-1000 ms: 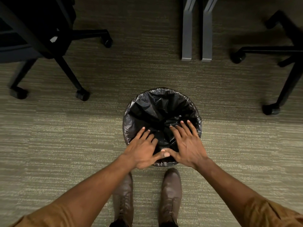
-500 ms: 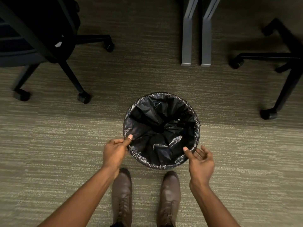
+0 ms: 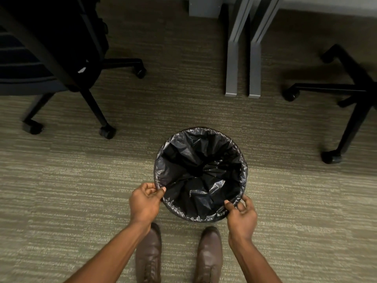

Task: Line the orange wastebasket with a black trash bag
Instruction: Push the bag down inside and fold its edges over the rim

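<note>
Item: black trash bag (image 3: 201, 176), thin glossy film, crumpled, seated inside the wastebasket.
Location: on the striped carpet (image 3: 71, 190), just ahead of the person's brown shoes (image 3: 210, 254), between two office chairs.
Wastebasket (image 3: 201, 218): round; its orange wall is not visible, since the bag's mouth is folded over the whole rim and hides it.
Bag interior: sags toward a dark centre, folds radiating outward; whether it reaches the bottom cannot be told.
Left hand (image 3: 145, 203): closed in a pinch, thumb and fingers gripping the bag's cuff at the near-left rim.
Right hand (image 3: 241, 218): closed likewise, thumb inside and fingers outside the cuff at the near-right rim; slightly blurred.
Handling, judged: very light, limp, slippery; stretches and can tear if pulled hard over the rim edge; holds no shape of its own.
Where to take hold: the folded cuff at the rim, pinched flat between thumb and fingers, at opposite points so tension is even.
Stage, judged: nearly complete; the cuff is being tugged down and evened.
Risk, judged: uneven pulling may draw the far side of the cuff off the rim.
Surroundings: left office chair (image 3: 61, 64), right chair base (image 3: 346, 99), grey desk legs (image 3: 242, 58), all well apart from the basket.
</note>
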Motion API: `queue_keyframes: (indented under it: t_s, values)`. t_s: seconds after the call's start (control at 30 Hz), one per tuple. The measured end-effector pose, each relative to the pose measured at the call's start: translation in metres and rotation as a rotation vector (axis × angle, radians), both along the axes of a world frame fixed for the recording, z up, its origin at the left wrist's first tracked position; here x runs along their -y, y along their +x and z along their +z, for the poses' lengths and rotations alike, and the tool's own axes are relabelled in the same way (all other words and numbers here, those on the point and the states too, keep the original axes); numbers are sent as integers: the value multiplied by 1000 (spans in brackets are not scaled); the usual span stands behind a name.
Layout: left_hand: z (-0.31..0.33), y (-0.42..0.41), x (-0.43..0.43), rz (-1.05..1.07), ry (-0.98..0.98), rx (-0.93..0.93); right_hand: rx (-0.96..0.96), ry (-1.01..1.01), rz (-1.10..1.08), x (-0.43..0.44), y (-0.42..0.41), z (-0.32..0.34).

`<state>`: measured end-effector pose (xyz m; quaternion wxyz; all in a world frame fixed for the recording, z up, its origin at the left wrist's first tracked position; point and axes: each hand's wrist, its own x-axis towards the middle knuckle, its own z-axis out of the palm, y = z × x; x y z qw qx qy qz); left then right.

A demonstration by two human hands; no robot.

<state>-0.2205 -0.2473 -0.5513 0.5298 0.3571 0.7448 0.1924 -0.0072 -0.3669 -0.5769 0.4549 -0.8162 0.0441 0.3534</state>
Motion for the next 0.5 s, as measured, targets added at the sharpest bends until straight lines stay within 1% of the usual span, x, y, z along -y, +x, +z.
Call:
queue_keyframes:
  t_s: [0.1, 0.2, 0.4, 0.5]
  values:
    - [7, 8, -7, 3, 41, 3, 12, 10, 33, -10, 11, 9]
    - [14, 16, -28, 18, 59, 31, 20, 61, 102, -26, 32, 19]
    - [27, 51, -97, 3, 93, 45, 130, 78, 225, -94, 82, 41]
    - [28, 74, -137, -10, 104, 56, 110, 89, 253, -131, 108, 43]
